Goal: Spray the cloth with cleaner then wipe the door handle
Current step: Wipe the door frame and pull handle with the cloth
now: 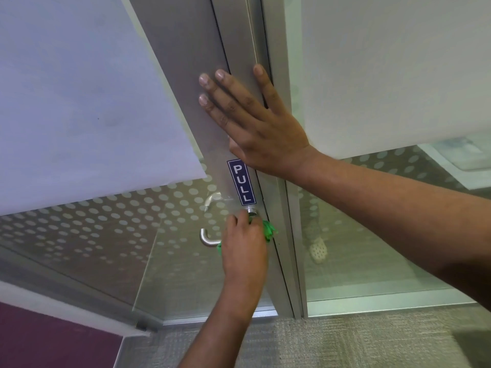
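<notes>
sign: dark blue sticker (241, 182) running down the door's metal stile, mid-frame, white capitals reading "PULL" stacked top to bottom. That's the only writing I can make out.
door handle: silver lever (208, 239) just below the sticker, lower centre of the frame. Only the curved free end and the round base up by the sticker show; the middle is hidden under a hand.
cloth: bright green cloth (269, 230), bunched up on the handle, poking out on the right of the fist, plus a sliver at the left by the handle's bend.
left hand: left hand (244, 241) comes up from the bottom edge, fingers curled round the cloth and pressing it onto the handle.
right hand: right hand (255, 120) reaches in from the right edge, flat on the door frame (186, 75) above the sticker, fingers straight and spread, holding nothing.
glass: frosted dot pattern (119, 216) on the door pane, left of the handle.
floor: grey carpet (332, 341) along the bottom.
</notes>
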A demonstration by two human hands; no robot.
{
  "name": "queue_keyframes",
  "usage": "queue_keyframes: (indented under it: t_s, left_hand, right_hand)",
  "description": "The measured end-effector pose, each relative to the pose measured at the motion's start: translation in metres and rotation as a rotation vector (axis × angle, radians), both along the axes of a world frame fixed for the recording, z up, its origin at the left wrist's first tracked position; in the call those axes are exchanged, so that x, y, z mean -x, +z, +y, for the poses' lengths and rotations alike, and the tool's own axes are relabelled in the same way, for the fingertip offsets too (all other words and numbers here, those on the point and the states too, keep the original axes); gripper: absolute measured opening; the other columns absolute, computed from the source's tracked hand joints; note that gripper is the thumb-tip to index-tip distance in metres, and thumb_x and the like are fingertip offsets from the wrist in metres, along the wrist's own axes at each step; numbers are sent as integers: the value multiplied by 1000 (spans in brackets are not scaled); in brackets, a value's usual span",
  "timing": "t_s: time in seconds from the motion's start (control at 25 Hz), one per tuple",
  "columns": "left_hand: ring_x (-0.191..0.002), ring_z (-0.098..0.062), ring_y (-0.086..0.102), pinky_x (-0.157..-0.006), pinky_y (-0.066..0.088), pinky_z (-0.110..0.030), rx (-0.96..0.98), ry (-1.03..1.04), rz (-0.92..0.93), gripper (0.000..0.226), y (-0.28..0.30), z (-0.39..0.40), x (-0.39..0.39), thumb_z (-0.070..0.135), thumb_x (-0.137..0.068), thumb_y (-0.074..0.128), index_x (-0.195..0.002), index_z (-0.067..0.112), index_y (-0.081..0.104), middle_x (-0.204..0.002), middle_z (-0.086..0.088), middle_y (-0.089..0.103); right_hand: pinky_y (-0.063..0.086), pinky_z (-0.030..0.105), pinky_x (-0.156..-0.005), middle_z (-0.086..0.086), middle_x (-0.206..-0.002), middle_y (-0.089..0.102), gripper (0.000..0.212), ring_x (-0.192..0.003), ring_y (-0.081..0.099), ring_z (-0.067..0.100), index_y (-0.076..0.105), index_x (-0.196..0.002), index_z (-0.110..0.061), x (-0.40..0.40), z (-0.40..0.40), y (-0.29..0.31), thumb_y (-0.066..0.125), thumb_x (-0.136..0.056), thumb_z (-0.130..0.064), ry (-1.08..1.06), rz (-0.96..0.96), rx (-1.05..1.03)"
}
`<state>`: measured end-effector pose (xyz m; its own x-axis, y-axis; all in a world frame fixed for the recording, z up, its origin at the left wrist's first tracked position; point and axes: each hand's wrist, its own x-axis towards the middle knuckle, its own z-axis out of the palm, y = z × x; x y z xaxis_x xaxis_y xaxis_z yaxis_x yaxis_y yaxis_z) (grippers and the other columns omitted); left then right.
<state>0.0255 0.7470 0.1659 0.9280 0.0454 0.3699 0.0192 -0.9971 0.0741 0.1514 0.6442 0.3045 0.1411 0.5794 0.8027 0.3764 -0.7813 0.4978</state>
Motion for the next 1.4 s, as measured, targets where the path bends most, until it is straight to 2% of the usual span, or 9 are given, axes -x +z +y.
queue_keyframes:
  t_s: [0.16,0.36,0.56,0.76,0.92,1.0,1.12,1.32,1.4]
  left_hand:
    - [-84,-33,59,-62,50,-43,-109,-34,76,24,1,-9,-7,-7,-62,74,-82,7,72,-94,-12,64]
    - [-87,-28,57,-68,47,-41,-171,-191,58,26,-13,6,23,-2,-66,74,-89,11,71,-106,-7,65]
    - [-86,-23,52,-66,48,-39,-4,-99,-43,43,-21,21,32,-7,-68,60,-104,12,76,-107,-3,67]
    - [-90,-25,55,-61,51,-39,184,91,-89,58,-16,63,38,-16,-68,69,-116,15,75,-109,-1,68]
    - [-83,-27,58,-60,39,-33,305,226,-61,35,-7,104,16,-7,-75,66,-95,19,78,-91,2,61]
    - [-79,-28,61,-61,44,-34,363,233,-26,29,2,112,8,-6,-78,64,-90,17,78,-89,-1,61]
    - [-79,-32,63,-62,48,-36,326,191,26,21,9,117,5,-3,-79,67,-85,14,76,-88,-6,62]
    - [-73,-25,55,-60,34,-31,312,87,-28,19,-8,112,27,-1,-78,71,-83,17,74,-83,5,48]
    - [-77,-26,55,-61,33,-31,311,32,-18,21,-11,103,36,-1,-78,69,-84,18,73,-86,4,51]
  right_hand:
    - [14,64,-125,17,-171,36,66,-159,35,35,35,-166,-5,0,0,0,40,-100,-10,-3,-1,10]
    - [15,63,-126,17,-171,36,65,-159,35,35,35,-166,-5,-1,-2,0,41,-101,-12,-6,-7,13]
    - [15,64,-126,17,-171,37,64,-158,36,35,37,-165,-5,0,-1,0,39,-101,-11,-1,11,7]
    - [16,65,-125,17,-169,40,67,-157,39,35,41,-163,-4,2,0,0,45,-97,-9,-16,-21,6]
    - [15,68,-126,17,-171,36,68,-159,35,35,39,-164,-4,3,-1,-2,47,-97,-10,-46,1,20]
    - [13,70,-126,17,-173,31,70,-161,30,36,34,-166,-5,4,0,-2,47,-98,-12,-57,41,39]
    - [13,71,-126,18,-174,28,71,-162,27,37,32,-167,-5,9,-2,1,50,-99,-14,-54,99,38]
    - [16,69,-128,21,-174,26,68,-162,22,42,38,-164,-2,29,-3,2,59,-100,-16,-3,247,13]
    - [18,65,-130,22,-173,29,66,-162,23,43,42,-162,-1,45,-5,-9,62,-100,-15,47,325,-39]
